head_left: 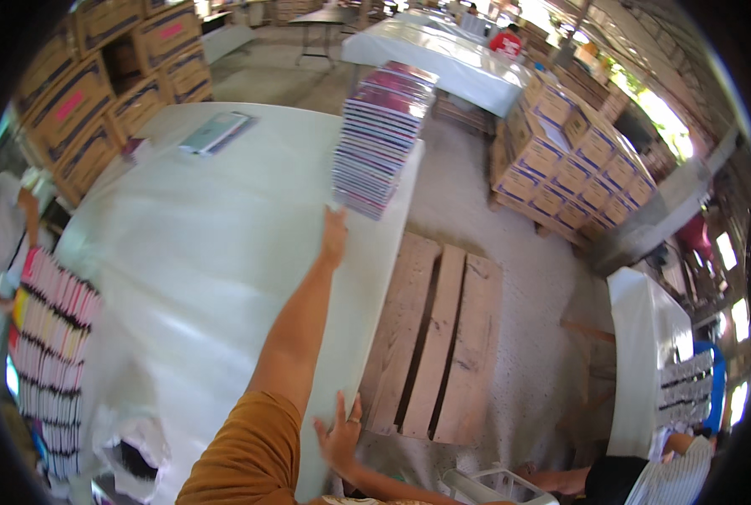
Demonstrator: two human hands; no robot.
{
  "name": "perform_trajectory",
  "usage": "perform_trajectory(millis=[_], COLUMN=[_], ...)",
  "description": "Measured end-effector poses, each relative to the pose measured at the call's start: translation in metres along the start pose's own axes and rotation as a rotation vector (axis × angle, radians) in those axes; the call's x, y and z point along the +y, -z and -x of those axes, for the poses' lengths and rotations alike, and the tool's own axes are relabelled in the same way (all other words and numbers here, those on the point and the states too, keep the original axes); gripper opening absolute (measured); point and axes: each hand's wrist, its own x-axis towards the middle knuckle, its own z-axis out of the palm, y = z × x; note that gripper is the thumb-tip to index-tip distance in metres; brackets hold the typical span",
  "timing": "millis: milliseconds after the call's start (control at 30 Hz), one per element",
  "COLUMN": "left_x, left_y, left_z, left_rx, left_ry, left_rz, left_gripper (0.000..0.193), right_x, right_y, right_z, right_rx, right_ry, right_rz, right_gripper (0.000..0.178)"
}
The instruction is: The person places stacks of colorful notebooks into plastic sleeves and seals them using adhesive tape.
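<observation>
A tall, slightly leaning stack of thin glossy books (pixel 374 151) with pink and purple covers stands near the right edge of a pale covered table (pixel 224 219). My left hand (pixel 333 234) reaches forward to the stack's near bottom corner, fingers stretched toward it; whether they press on it is hard to tell. Close to my body, my right hand (pixel 340 436) rests on the table's right edge with spread fingers and holds nothing. A few pale blue-green books (pixel 218 133) lie flat at the table's far end.
Rows of books (pixel 51 362) line the left edge, beside another person (pixel 1 227). A slatted wooden pallet (pixel 434 337) lies right of the table. Cardboard boxes stand stacked far left (pixel 72 93) and right (pixel 569 160). Another person (pixel 662 475) is at lower right, by a white table (pixel 645 353).
</observation>
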Motion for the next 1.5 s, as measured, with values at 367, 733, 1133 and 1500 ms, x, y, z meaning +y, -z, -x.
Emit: perform_trajectory(millis=[367, 733, 1133, 1500], left_x=[0.168, 0.352, 0.341, 0.327], left_y=[0.121, 0.293, 0.346, 0.362], left_z=[0.494, 0.948, 1.138, 1.135], left_rx=[-0.195, 0.827, 1.036, 0.904], left_ry=[0.358, 0.345, 0.576, 0.556], left_rz=[-0.398, -1.23, -1.315, -1.401], left_gripper=[0.073, 0.051, 0.06, 0.064], right_x=[0.005, -0.158, -0.22, -0.218], right_y=[-0.004, -0.044, -0.07, -0.068], right_z=[0.007, 0.22, 0.516, 0.509], right_rx=[0.042, -0.23, -0.975, -0.876], right_ry=[0.011, 0.718, 1.243, 1.162], right_rz=[0.074, 0.1, 0.332, 0.406], right_gripper=[0.075, 0.052, 0.07, 0.076])
